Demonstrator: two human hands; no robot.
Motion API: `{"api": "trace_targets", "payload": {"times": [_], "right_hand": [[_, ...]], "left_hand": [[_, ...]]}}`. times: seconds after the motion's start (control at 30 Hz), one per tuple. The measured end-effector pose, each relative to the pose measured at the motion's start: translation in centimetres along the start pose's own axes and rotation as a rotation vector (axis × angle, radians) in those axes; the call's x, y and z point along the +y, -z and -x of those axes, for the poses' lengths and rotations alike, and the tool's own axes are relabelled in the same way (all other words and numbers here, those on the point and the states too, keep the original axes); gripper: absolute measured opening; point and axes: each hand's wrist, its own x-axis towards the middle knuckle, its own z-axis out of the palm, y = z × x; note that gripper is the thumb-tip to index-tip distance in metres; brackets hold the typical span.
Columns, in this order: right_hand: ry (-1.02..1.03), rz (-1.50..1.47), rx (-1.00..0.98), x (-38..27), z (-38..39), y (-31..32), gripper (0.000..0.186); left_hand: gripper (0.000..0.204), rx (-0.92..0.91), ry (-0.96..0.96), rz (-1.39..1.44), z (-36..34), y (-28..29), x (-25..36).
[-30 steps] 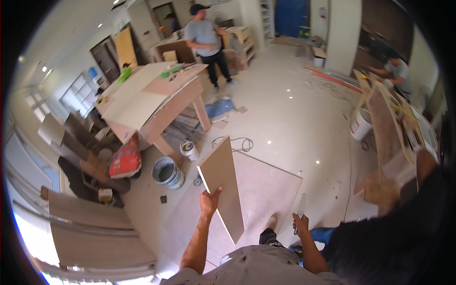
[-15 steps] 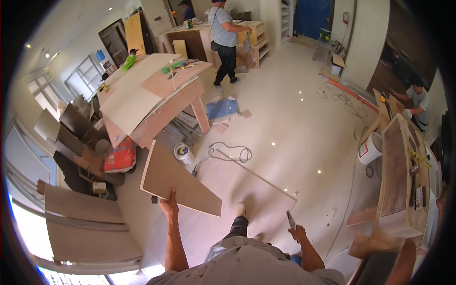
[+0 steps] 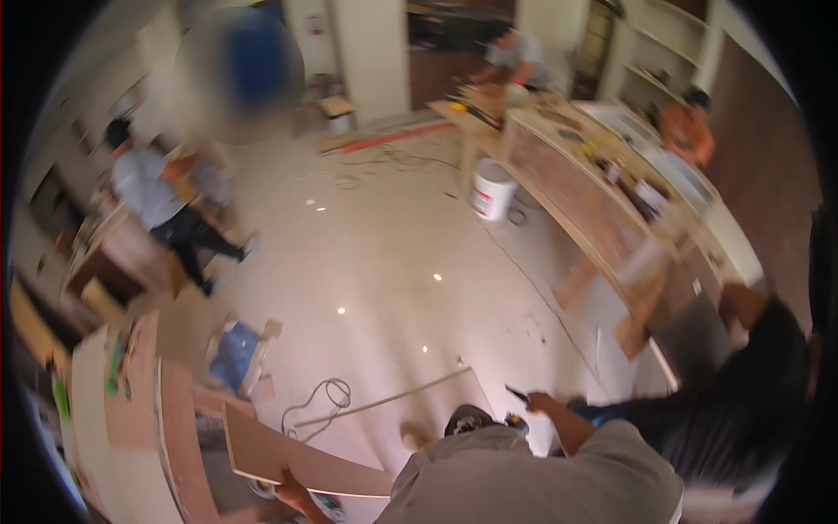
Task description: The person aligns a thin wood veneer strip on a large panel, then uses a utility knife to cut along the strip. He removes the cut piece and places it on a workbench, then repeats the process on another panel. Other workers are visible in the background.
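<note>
My left hand (image 3: 295, 491) grips the lower edge of a tapering brown wooden board (image 3: 284, 458), held tilted low at my left. The board's far end stands close to the wooden workbench (image 3: 122, 419). In my right hand (image 3: 546, 408) is a short dark hand tool (image 3: 516, 393) with a narrow tip pointing away from me; its exact kind is unclear. Beneath, a large pale sheet (image 3: 393, 428) lies on the floor with a thin strip (image 3: 384, 397) along its far edge.
A looped cord (image 3: 319, 406) and blue plastic (image 3: 234, 354) lie ahead left. A white bucket (image 3: 493, 190) stands by a long wooden cabinet frame (image 3: 576, 192) bearing tools. Someone in dark clothes (image 3: 733, 402) is close at my right; a person in grey (image 3: 153, 188) is far left.
My view has swung right, so the workbench sits further left and the cabinet frame nearer the middle. The board appears lower, still in my left hand. My right hand keeps the tool.
</note>
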Motion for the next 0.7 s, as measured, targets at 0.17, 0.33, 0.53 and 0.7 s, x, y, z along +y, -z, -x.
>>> {"api": "trace_targets", "payload": {"times": [0.17,0.33,0.53,0.7], "right_hand": [[-0.143,-0.303,0.145,-6.7,-2.6,3.0,0.023],[-0.253,-0.411,0.017,-9.9,-6.5,3.5,0.037],[-0.183,-0.510,-0.110,-9.6,-11.7,2.2,0.031],[-0.205,-0.413,-0.204,-11.8,-20.3,13.4,0.026]], "left_hand": [[0.080,-0.122,-0.029,-0.705,-9.1,-7.8,0.7],[0.085,-0.238,-0.204,-0.371,-15.2,-12.3,7.2],[0.080,-0.273,-0.275,-0.226,-18.3,-24.1,16.3],[0.078,-0.256,-0.296,-0.214,-22.1,-31.2,20.3]]}}
